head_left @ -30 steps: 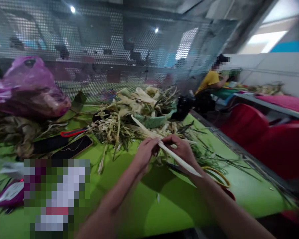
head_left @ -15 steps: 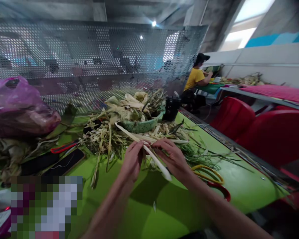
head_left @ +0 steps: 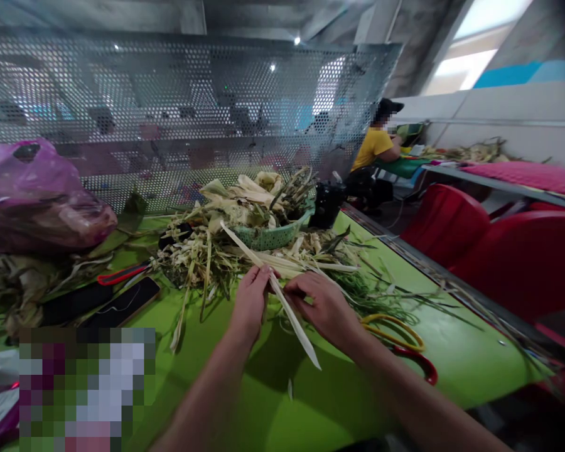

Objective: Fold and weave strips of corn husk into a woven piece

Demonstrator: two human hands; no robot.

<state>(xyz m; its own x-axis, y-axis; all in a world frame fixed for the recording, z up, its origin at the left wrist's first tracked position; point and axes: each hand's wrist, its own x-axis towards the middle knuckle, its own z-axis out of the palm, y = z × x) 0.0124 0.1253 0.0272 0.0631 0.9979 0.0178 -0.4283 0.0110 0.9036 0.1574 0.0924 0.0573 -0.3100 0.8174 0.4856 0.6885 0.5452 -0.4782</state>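
A long, pale strip of dried husk point(head_left: 295, 321) slants across the middle of the head view. My left hand point(head_left: 250, 295) pinches it near its centre between thumb and fingers. Its far end points at the heap of dried husks point(head_left: 245, 194); the broad near end hangs free above the table. Just right of the strip, my right hand point(head_left: 321, 302) is closed with thumb and fingers drawn together; what they grip, if anything, is hidden. Below the right wrist lie scissors with yellow and red handles point(head_left: 428, 365), their blades mostly covered by the arm.
A green basket point(head_left: 273, 238) carries the husks, with scraps around it. A red cutter point(head_left: 122, 274), a dark phone point(head_left: 127, 304) and a purple plastic bag point(head_left: 42, 194) are on the left. Red chairs point(head_left: 527, 270) stand beyond the table's right edge. A person in yellow point(head_left: 374, 147) sits farther back.
The camera view has turned right and shifted. The strip's near end now points farther down, and its far end looks straighter. My right hand has drawn slightly away from the strip.
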